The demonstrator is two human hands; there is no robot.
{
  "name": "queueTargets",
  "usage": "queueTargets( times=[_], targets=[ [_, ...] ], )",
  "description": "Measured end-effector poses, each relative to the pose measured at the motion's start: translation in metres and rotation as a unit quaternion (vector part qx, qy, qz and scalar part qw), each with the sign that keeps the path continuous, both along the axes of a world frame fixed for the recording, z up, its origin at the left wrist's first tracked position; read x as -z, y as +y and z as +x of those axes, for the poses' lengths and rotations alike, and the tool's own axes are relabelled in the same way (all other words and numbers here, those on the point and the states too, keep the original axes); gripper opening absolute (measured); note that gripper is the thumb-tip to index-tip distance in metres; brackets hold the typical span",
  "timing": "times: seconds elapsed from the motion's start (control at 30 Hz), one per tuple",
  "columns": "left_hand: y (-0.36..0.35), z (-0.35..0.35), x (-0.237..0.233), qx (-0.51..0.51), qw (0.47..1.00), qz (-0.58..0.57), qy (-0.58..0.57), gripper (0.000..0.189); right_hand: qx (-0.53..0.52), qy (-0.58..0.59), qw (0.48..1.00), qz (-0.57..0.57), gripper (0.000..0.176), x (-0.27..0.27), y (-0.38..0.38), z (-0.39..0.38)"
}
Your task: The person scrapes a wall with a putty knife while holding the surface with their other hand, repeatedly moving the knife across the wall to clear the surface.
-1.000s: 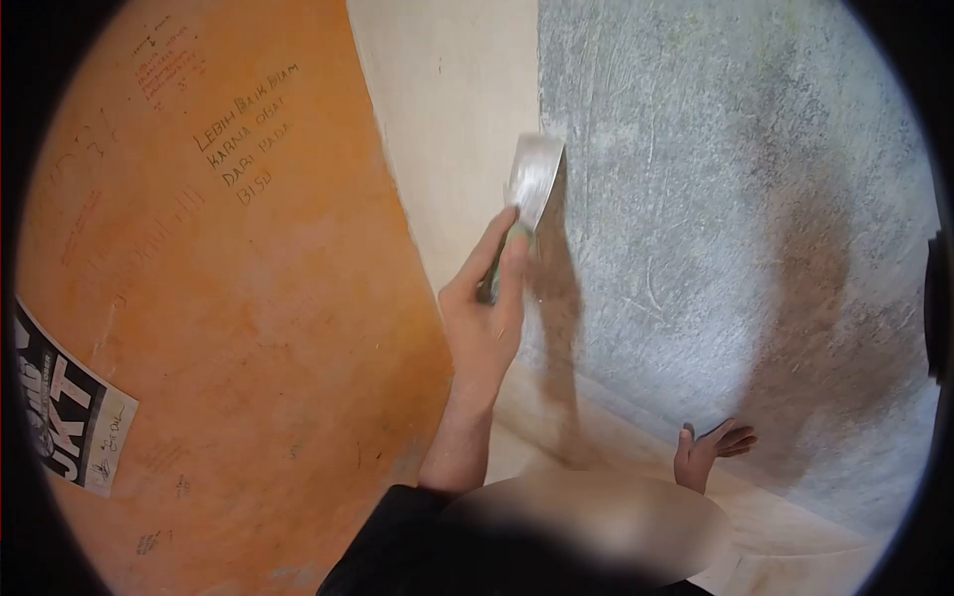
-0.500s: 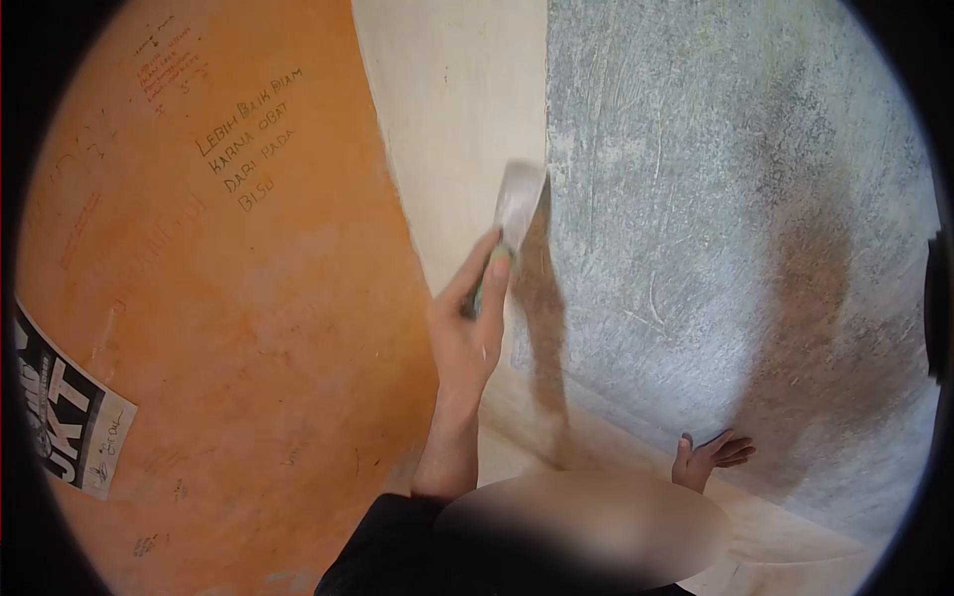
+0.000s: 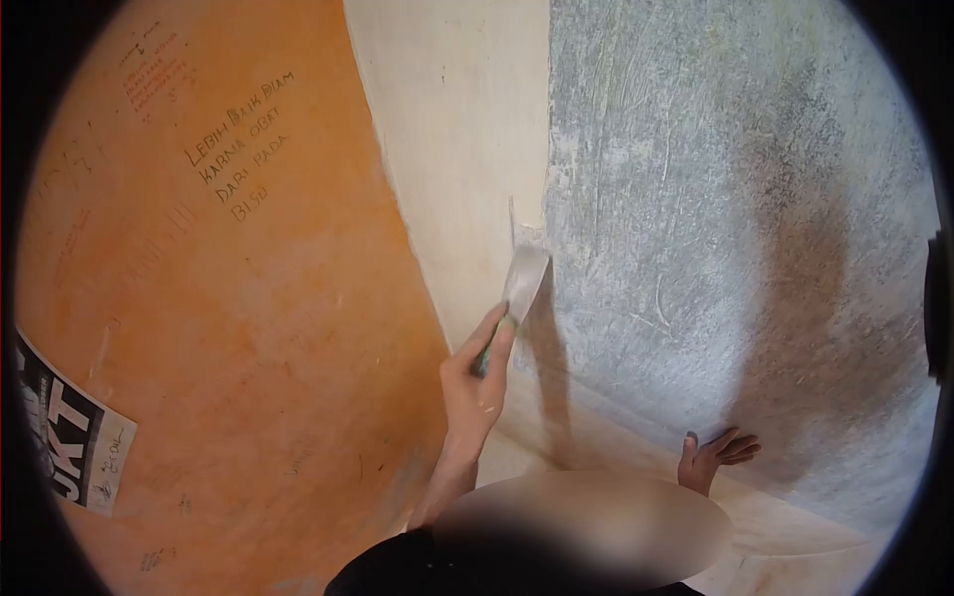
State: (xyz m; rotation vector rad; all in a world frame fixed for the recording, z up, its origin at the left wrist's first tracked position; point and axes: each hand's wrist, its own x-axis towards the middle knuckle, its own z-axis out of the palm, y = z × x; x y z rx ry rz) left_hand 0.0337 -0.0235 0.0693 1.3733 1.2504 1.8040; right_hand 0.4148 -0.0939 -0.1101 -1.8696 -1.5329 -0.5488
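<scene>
My left hand [image 3: 477, 382] is closed round the green handle of a scraper [image 3: 527, 283]. The wide metal blade points up and its edge meets the cream strip [image 3: 452, 149] of wall, close to the border with the grey rough wall [image 3: 646, 219]. Just above the blade is a small scraped patch [image 3: 530, 236] with a thin line rising at its left. My right hand [image 3: 711, 459] is spread at the lower right, over the bottom of the grey wall, with nothing in it.
An orange wall [image 3: 268, 348] with handwriting fills the left side. A black and white sticker [image 3: 84, 437] is at its lower left. Shadows fall across the grey wall. A blurred oval [image 3: 596, 526] and a black sleeve [image 3: 388, 566] cover the bottom.
My left hand and the scraper have moved down along the cream strip. A scraped patch now shows above the blade. My right hand has stayed almost in place.
</scene>
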Motion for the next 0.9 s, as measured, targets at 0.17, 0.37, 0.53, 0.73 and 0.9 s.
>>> queueTargets(
  times=[0.17, 0.37, 0.53, 0.73, 0.9],
  targets=[
    [0.000, 0.000, -0.018, -0.018, 1.000, -0.006, -0.020, 0.033, -0.008, -0.034, 0.999, -0.015, 0.093, 0.002, -0.006, -0.005],
    [-0.005, 0.004, -0.031, -0.019, 0.997, -0.073, 0.014, 0.033, -0.007, -0.037, 0.999, 0.003, 0.093, 0.002, -0.007, -0.005],
    [-0.013, -0.007, -0.017, -0.008, 1.000, -0.023, -0.001, 0.034, 0.003, -0.025, 1.000, 0.008, 0.093, -0.005, -0.005, -0.007],
    [-0.004, 0.004, -0.030, -0.016, 0.999, 0.007, -0.027, 0.036, 0.010, -0.018, 1.000, -0.003, 0.093, -0.001, -0.005, -0.005],
    [-0.010, 0.002, -0.008, 0.001, 1.000, -0.003, 0.010, 0.036, -0.006, -0.019, 1.000, -0.007, 0.092, 0.001, -0.011, -0.003]
  ],
)
